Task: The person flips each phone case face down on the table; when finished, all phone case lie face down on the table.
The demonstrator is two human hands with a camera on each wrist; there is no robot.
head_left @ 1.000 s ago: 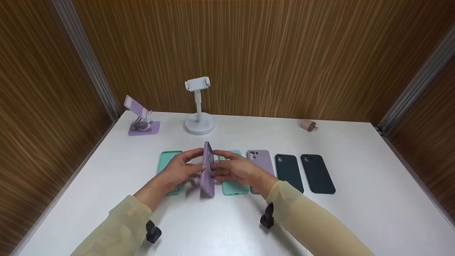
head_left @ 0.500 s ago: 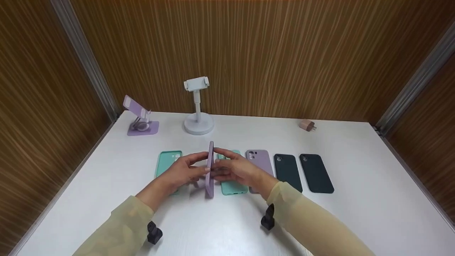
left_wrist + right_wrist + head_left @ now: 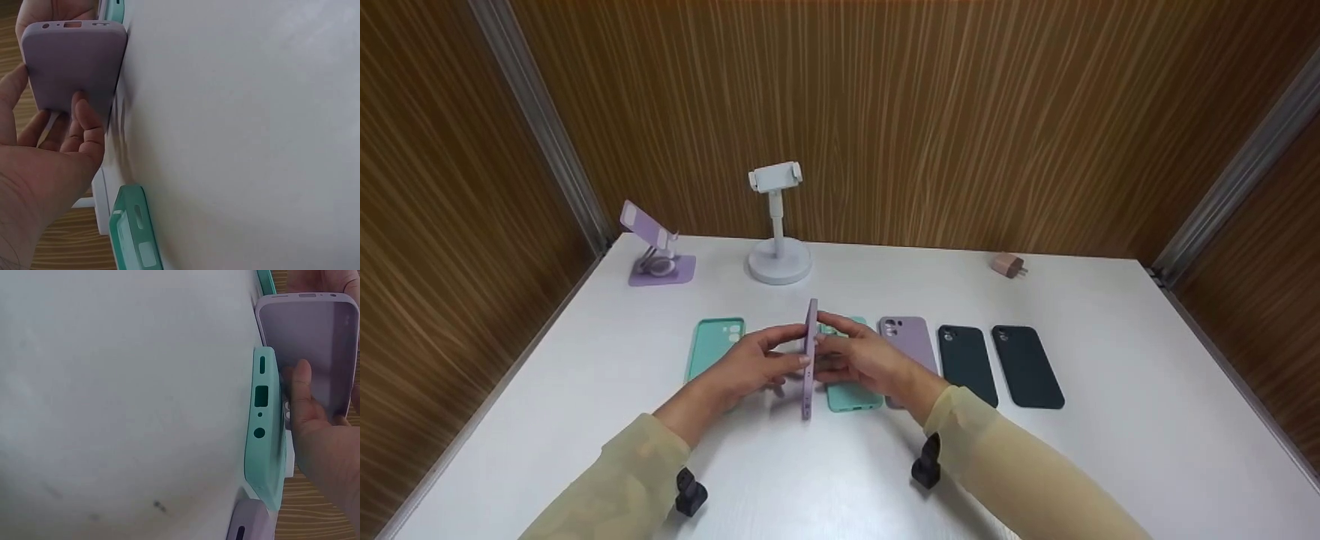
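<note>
A lavender phone case (image 3: pixel 810 375) stands on its long side, edge-on between my two hands in the head view. My left hand (image 3: pixel 746 367) grips it from the left, with the thumb at its upper edge and fingers against its smooth outer back (image 3: pixel 73 64). From the other side my right hand (image 3: pixel 866 356) holds it, one finger lying against the rimmed inner face (image 3: pixel 309 332). Left of the hands a mint green case (image 3: pixel 712 341) lies hollow side up, partly covered by the left hand. Another mint case (image 3: pixel 855 397) lies back up under the right hand.
Right of the hands lie a second lavender case (image 3: pixel 911 337) and two dark green cases (image 3: pixel 969 360), backs up in a row. Behind stand a purple folding phone stand (image 3: pixel 660 251) and a white phone stand (image 3: pixel 780 259). A pink charger plug (image 3: pixel 1007 264) lies back right.
The held lavender case has turned from slanted to edge-on towards the head camera and shifted slightly right. My left hand has moved right with it; the right hand stays nearly in place.
</note>
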